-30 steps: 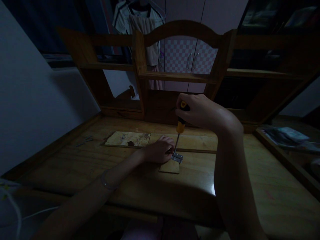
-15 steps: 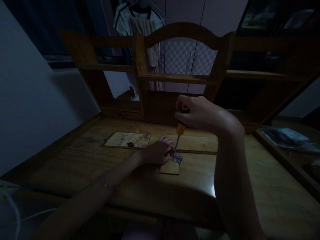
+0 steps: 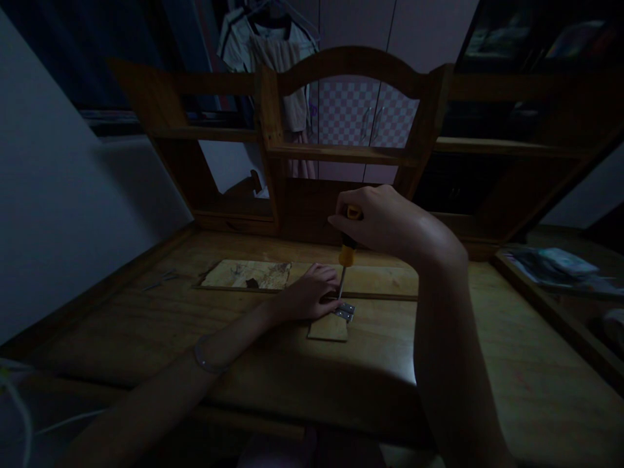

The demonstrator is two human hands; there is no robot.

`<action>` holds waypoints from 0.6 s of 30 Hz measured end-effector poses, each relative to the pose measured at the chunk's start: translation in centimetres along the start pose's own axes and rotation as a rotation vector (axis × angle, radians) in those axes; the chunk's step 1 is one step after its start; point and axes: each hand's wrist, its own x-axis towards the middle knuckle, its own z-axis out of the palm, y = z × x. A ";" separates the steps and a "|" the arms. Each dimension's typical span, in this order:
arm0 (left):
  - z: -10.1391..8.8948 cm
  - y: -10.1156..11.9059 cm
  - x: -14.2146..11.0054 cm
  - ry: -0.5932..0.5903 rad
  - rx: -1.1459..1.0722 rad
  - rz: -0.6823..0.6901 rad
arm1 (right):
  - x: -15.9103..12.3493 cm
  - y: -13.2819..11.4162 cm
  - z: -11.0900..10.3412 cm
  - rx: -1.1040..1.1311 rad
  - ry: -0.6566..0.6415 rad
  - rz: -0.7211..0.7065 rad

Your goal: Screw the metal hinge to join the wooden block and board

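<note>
My right hand (image 3: 373, 211) is wrapped round the yellow-and-black handle of a screwdriver (image 3: 346, 255), palm over its top. The shaft points down, slightly tilted, and its tip meets the left end of a small metal hinge (image 3: 346, 310). One part of the hinge lies over a short wooden piece (image 3: 328, 328). My left hand (image 3: 314, 292) rests low beside it, fingers bent over the wood and thumb pressed at the hinge's left end. Whatever is under the left fingers is hidden. Behind the hands runs a long wooden strip (image 3: 380, 279).
A stained board piece (image 3: 246, 274) lies on the desk (image 3: 160, 325) to the left, with some thin metal items (image 3: 160, 279) beyond it. A wooden shelf unit (image 3: 336, 155) rises at the back. Plastic-wrapped items (image 3: 560, 263) sit at the right.
My left thumb has straightened toward the hinge. My right hand has turned slightly on the screwdriver handle, and the screwdriver stands a little more upright. The whole view has shifted slightly.
</note>
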 end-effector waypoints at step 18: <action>-0.1 -0.1 0.0 0.015 -0.033 0.012 | -0.1 -0.6 0.2 0.073 0.090 -0.091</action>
